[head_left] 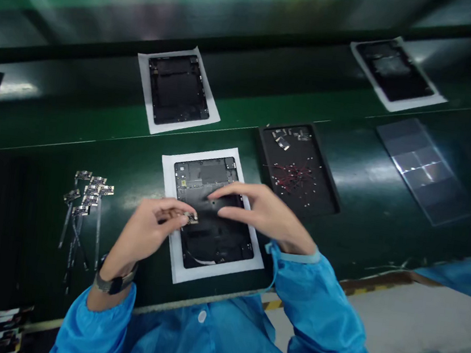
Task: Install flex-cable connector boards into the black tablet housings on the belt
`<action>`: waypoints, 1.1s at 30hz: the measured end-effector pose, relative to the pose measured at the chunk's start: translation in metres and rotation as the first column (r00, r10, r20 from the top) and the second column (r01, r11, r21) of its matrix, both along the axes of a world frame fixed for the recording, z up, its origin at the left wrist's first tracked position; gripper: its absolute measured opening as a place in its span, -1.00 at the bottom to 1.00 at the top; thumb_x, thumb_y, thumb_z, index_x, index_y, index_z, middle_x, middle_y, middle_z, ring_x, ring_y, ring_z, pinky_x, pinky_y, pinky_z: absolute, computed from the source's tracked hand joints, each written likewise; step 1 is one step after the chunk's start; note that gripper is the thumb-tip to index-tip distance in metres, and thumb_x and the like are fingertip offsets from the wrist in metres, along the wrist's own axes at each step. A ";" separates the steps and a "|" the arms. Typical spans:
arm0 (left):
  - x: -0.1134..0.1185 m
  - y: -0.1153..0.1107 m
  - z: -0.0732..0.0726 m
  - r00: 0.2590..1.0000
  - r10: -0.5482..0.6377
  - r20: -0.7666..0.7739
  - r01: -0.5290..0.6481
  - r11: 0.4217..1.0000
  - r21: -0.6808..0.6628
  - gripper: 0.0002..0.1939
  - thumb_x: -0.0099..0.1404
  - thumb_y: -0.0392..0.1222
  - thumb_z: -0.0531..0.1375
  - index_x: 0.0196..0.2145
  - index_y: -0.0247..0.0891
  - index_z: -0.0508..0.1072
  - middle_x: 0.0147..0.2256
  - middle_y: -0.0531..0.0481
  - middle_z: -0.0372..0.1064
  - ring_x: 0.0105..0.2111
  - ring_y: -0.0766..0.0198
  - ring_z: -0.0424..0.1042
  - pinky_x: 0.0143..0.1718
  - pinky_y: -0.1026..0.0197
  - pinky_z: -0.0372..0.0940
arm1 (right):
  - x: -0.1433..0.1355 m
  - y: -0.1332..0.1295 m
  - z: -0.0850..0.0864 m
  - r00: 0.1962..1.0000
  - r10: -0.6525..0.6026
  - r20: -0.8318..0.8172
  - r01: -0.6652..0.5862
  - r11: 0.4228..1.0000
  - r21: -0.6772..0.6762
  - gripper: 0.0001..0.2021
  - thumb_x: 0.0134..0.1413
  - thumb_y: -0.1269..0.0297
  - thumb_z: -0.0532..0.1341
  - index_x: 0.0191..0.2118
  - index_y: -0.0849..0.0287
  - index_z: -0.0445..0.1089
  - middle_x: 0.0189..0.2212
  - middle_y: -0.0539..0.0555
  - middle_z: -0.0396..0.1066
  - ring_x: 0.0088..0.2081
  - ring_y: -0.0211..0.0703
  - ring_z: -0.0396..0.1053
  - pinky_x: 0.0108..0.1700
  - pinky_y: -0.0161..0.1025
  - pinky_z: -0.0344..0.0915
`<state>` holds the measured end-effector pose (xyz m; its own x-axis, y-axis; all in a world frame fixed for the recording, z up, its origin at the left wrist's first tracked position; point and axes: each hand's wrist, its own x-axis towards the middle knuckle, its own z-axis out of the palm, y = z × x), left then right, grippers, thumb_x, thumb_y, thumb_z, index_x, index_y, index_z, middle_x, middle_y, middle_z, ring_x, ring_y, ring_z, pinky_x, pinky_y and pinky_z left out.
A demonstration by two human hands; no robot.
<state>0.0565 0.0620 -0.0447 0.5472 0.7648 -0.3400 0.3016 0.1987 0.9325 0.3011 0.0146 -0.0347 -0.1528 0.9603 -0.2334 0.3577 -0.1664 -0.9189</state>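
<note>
A black tablet back shell lies on a white sheet on the green bench in front of me. My left hand pinches a small circuit board part over the shell's left edge. My right hand rests flat on the shell's middle, fingers spread and pointing left, holding nothing. Both arms wear blue sleeves, and a watch sits on my left wrist.
Several small boards with flex cables lie to the left. A black tray with small parts and red bits stands to the right. Two more shells on white sheets sit on the conveyor behind. A grey sheet lies at the far right.
</note>
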 end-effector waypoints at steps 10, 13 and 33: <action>-0.004 0.014 -0.007 0.767 0.531 0.361 -0.483 0.847 -0.221 -0.74 0.03 -0.28 0.41 -0.33 -0.29 0.44 -0.40 -0.03 0.50 -0.44 0.26 0.50 -0.50 0.32 0.34 | 0.010 -0.088 -0.011 0.838 -0.012 0.546 -0.001 1.000 0.022 -0.88 0.20 0.35 0.22 -0.17 0.15 0.50 -0.37 0.09 0.49 -0.27 -0.05 0.37 -0.14 -0.08 0.28; 0.006 0.010 -0.012 0.796 0.489 0.358 -0.438 0.872 -0.216 -0.74 0.05 -0.26 0.41 -0.33 -0.30 0.43 -0.43 -0.03 0.49 -0.46 0.27 0.49 -0.49 0.32 0.32 | -0.001 -0.098 -0.014 0.787 -0.070 0.613 0.059 0.998 0.038 -0.87 0.23 0.31 0.19 -0.22 0.17 0.50 -0.42 0.10 0.46 -0.31 -0.03 0.35 -0.18 -0.10 0.27; 0.024 0.007 -0.030 0.844 0.454 0.286 -0.392 0.886 -0.249 -0.65 -0.06 -0.17 0.44 -0.36 -0.32 0.42 -0.46 -0.01 0.45 -0.50 0.30 0.44 -0.54 0.32 0.29 | -0.044 -0.105 -0.030 0.842 -0.246 0.479 0.324 0.942 -0.086 -0.81 0.23 0.22 0.12 -0.11 0.17 0.35 -0.62 -0.09 0.32 -0.53 -0.16 0.31 -0.43 -0.26 0.16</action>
